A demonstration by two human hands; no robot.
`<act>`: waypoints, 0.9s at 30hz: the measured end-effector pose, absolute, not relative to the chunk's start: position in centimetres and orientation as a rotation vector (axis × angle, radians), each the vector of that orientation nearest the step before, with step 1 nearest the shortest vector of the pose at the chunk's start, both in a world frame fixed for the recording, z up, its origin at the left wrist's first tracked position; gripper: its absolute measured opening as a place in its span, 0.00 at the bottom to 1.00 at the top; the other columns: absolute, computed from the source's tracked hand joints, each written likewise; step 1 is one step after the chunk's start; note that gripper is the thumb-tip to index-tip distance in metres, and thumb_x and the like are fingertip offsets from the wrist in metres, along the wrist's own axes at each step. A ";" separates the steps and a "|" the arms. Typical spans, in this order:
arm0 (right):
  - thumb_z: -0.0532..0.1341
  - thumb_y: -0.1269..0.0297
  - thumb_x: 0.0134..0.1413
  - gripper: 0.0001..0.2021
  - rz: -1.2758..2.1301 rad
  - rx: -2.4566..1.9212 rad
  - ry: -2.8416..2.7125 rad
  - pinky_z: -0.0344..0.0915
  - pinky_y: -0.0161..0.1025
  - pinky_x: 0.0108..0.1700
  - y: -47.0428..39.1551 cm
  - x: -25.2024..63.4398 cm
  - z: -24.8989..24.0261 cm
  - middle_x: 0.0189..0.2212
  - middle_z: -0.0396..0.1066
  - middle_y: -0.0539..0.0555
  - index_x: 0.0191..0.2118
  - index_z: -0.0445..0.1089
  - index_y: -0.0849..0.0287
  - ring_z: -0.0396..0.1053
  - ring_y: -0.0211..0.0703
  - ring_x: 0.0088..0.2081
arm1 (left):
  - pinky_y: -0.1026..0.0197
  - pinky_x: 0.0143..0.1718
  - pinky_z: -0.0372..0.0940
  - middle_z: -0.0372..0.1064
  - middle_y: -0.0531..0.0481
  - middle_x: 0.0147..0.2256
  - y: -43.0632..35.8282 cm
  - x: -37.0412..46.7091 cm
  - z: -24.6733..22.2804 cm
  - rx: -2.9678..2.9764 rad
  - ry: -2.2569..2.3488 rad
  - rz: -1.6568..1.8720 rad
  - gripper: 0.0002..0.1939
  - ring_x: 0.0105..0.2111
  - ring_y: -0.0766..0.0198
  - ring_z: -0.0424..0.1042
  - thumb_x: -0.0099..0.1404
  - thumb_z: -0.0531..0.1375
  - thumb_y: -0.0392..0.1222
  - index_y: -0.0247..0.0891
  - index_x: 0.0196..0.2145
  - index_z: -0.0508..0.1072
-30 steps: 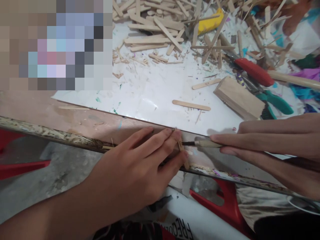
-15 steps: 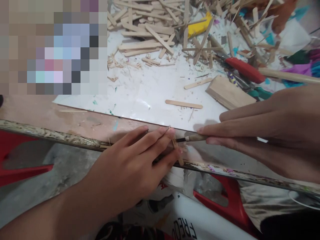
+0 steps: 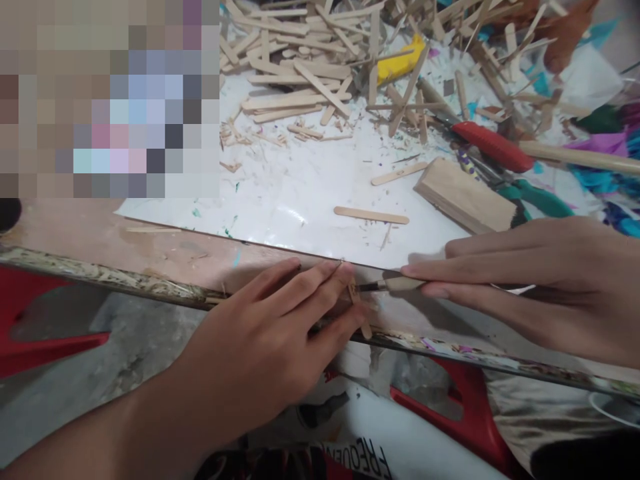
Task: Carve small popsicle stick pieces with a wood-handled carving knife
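Near the table's front edge, my left hand (image 3: 280,327) presses a small wooden stick (image 3: 367,328) down with its fingertips; part of the stick is hidden under them. My right hand (image 3: 540,283) grips a thin tool with a pale handle (image 3: 400,283) between thumb and fingers. The tool's dark tip meets the stick beside my left fingertips. Just beyond the hands, a single craft stick (image 3: 371,215) lies on the white sheet (image 3: 295,193).
A pile of craft sticks (image 3: 300,73) lies at the back. To the right are a wooden block (image 3: 465,197), a red-handled tool (image 3: 493,145), green-handled pliers (image 3: 543,199) and a yellow object (image 3: 400,61). Red chairs (image 3: 465,407) stand below the table edge.
The whole view has shifted slightly, moving the scene a little down and right. My right hand sits slightly changed in angle, with the tool tip still at the stick.
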State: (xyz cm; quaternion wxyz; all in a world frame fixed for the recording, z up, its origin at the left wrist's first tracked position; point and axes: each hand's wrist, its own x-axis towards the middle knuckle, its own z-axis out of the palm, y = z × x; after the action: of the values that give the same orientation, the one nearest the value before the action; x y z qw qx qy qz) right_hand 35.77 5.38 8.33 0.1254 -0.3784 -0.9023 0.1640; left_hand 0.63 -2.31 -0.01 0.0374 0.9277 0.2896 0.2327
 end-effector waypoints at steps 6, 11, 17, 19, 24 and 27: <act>0.65 0.50 0.93 0.15 0.600 -1.077 -2.718 0.74 0.40 0.26 3.6 36.4 8.5 0.38 0.94 0.46 0.61 0.94 0.35 0.89 0.45 0.30 | 0.44 0.80 0.71 0.83 0.40 0.80 -2.5 0.6 0.1 2.857 0.907 0.706 0.21 0.77 0.50 0.81 1.00 0.54 0.35 0.37 0.75 0.84; 0.64 0.49 0.95 0.18 0.613 -1.199 -2.633 0.76 0.33 0.27 2.3 35.7 7.9 0.40 0.96 0.47 0.54 0.94 0.41 0.91 0.43 0.31 | 0.44 0.81 0.71 0.80 0.38 0.82 -2.6 0.5 -0.1 2.831 0.901 0.685 0.22 0.78 0.49 0.80 0.99 0.56 0.35 0.37 0.77 0.84; 0.73 0.51 0.87 0.10 0.446 -1.430 -2.313 0.86 0.33 0.34 0.1 36.4 6.8 0.43 0.96 0.45 0.53 0.96 0.36 0.94 0.47 0.34 | 0.45 0.82 0.72 0.84 0.38 0.78 -2.5 0.5 -0.1 2.849 0.909 0.685 0.23 0.75 0.49 0.82 0.99 0.55 0.36 0.36 0.77 0.85; 0.74 0.52 0.85 0.09 0.399 -1.434 -2.301 0.87 0.34 0.34 -0.3 36.6 6.9 0.43 0.96 0.44 0.54 0.96 0.33 0.94 0.48 0.34 | 0.45 0.83 0.72 0.83 0.38 0.79 -2.5 0.5 -0.1 2.850 0.895 0.689 0.22 0.76 0.49 0.82 0.98 0.56 0.35 0.36 0.76 0.85; 0.73 0.58 0.87 0.09 0.473 -1.240 -2.428 0.83 0.30 0.31 -0.2 35.8 7.5 0.44 0.96 0.43 0.56 0.94 0.35 0.94 0.45 0.34 | 0.44 0.82 0.72 0.82 0.40 0.80 -2.3 0.5 0.2 2.847 0.889 0.695 0.22 0.77 0.49 0.82 0.98 0.57 0.35 0.39 0.77 0.85; 0.72 0.61 0.86 0.10 0.488 -1.209 -2.423 0.83 0.31 0.32 -0.1 34.8 7.3 0.42 0.96 0.43 0.55 0.94 0.37 0.93 0.44 0.33 | 0.45 0.79 0.74 0.84 0.41 0.78 -2.1 0.6 0.3 2.857 0.901 0.703 0.22 0.75 0.51 0.84 0.99 0.57 0.35 0.40 0.75 0.87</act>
State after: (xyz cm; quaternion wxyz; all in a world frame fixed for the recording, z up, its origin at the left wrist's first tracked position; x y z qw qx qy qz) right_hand 34.79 -0.12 7.32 0.1935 -0.4312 -0.8639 0.1741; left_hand 0.61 -2.11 0.31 0.0324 0.9280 0.2926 0.2282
